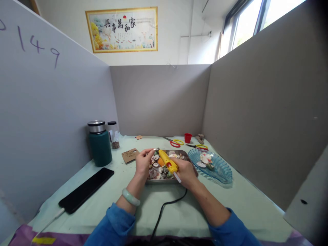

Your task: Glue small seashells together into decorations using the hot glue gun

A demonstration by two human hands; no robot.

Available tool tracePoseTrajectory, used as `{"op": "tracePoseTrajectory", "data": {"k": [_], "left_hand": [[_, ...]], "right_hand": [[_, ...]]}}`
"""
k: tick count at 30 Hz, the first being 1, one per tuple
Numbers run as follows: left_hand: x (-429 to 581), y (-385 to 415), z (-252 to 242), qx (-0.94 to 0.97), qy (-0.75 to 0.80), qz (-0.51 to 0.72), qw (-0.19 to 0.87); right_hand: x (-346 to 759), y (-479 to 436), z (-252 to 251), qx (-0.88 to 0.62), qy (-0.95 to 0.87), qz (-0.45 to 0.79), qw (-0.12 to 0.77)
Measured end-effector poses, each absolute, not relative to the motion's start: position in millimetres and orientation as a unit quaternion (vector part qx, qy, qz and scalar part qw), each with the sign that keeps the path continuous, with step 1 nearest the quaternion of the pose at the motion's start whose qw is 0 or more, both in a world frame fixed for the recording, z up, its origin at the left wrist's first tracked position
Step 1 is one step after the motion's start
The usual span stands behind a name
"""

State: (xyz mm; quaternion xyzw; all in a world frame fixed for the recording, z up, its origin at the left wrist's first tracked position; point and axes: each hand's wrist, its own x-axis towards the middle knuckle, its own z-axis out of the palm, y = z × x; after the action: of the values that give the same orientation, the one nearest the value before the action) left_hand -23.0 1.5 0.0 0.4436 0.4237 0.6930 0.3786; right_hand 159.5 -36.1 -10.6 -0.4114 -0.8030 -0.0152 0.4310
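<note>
In the head view my right hand (186, 172) is wrapped round a yellow hot glue gun (167, 160). A white glue stick pokes out of its back end, and its nozzle points away and to the left. My left hand (144, 162) pinches something small and whitish close to the nozzle; its kind is too small to make out. Beneath both hands lies a metal tray (164, 182) filled with shells, small stones and an orange piece (161, 162). The hands and the glue gun hide part of the tray.
On the left stand a green thermos (99, 148), a clear jar (113, 135) and a black phone (86, 190). A brown card (130, 155) lies beside the tray. Two scissors (175, 142) and a red cup (188, 138) are behind; a blue dish (222, 171) holds shells. A black cord (164, 206) runs forward.
</note>
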Motion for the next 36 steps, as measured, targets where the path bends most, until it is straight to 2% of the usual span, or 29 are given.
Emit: {"op": "tracePoseTrajectory", "data": {"k": [5,36], "left_hand": [[-23.0,2.4,-1.0,0.444,0.42,0.695,0.379],[-22.2,1.7,0.0,0.448,0.422,0.693,0.377]], "right_hand": [[159.8,-35.6,-11.1,-0.41,-0.803,0.014,0.432],[159.2,-36.0,-10.8,-0.393,-0.812,0.007,0.432]]}}
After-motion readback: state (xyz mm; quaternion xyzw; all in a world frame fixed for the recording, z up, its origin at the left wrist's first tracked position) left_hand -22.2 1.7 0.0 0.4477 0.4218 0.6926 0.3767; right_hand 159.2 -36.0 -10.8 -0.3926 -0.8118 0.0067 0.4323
